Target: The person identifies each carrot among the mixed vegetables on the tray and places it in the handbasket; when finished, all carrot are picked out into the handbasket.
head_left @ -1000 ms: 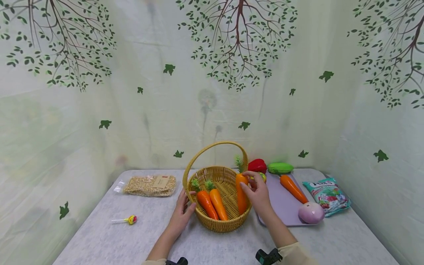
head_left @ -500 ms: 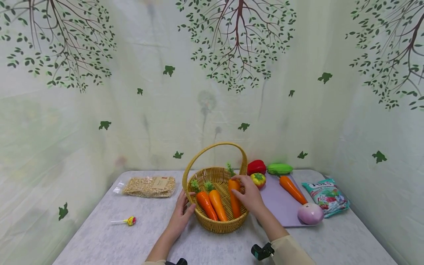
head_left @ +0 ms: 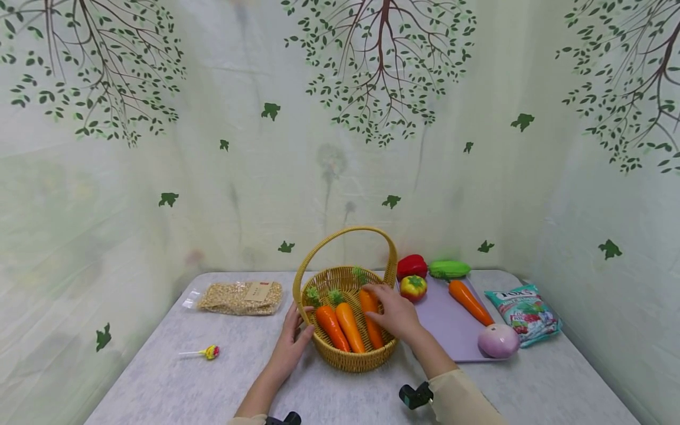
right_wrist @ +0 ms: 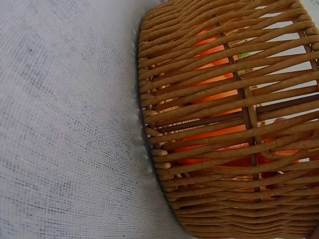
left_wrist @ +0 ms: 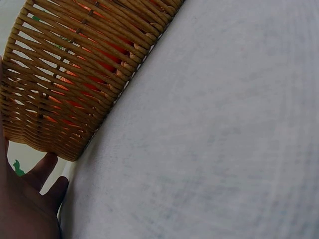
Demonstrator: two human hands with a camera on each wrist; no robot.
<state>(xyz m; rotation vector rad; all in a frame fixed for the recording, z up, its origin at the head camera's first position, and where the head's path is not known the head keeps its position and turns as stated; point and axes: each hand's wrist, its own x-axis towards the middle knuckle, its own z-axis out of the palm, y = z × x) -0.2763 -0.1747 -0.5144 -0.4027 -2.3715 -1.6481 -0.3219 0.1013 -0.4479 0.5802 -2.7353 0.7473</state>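
A woven basket [head_left: 357, 361] with a tall arched handle stands mid-table. My left hand [head_left: 289, 342] holds its left side, one fingertip showing over the rim by the handle's base. In the left wrist view, other fingers [left_wrist: 46, 169] spread beside the wicker. Inside the basket lie a red-orange carrot [head_left: 332, 328] and a lighter orange carrot [head_left: 349, 327], both with green tops. My right hand [head_left: 395, 313] reaches over the right rim and holds a third carrot [head_left: 370, 313] between thumb and fingers, its lower end down in the basket. The right wrist view shows mostly wicker [right_wrist: 234, 119]; my grip is hidden there.
Right of the basket, a purple tray [head_left: 448, 330] carries another carrot [head_left: 470, 302] and an onion [head_left: 499, 341]. Peppers [head_left: 412, 268] and a green vegetable [head_left: 449, 270] lie at its back. A candy bag [head_left: 526, 316], grain packet [head_left: 241, 298] and lollipop [head_left: 209, 352] lie farther out.
My right hand has moved left with the third carrot, bringing it from the basket's right rim to beside the other two. The left hand has stayed on the basket.
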